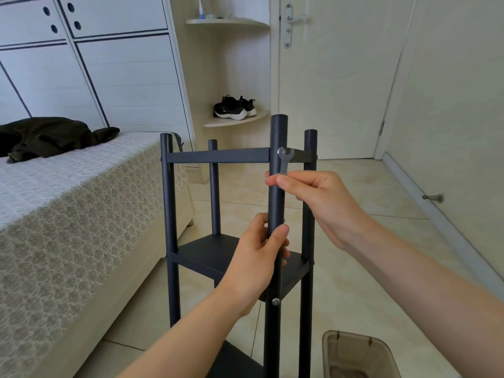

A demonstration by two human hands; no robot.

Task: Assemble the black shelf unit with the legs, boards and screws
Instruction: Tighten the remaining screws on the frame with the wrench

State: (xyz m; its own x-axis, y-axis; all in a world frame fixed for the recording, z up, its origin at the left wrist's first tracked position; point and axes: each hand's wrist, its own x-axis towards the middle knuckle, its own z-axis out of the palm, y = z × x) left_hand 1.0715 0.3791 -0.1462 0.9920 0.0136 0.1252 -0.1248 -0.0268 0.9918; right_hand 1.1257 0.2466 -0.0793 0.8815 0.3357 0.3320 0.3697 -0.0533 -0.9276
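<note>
Your shelf unit (167,200) stands on the floor (354,241) beside the bed (81,200), its 4 legs (214,186) and 3 boards (207,255) joined, so with your left hand (253,257) gripping the near leg (278,132) and your right hand (308,192) pinching the wrench (285,159) at the top board (218,155), only tightening seems left; mind the bin (357,356) nearby.

I can read no words or numbers here; any print on the tube (201,10) on the corner shelf (245,23) or the black sneakers (234,107) is too small.
</note>
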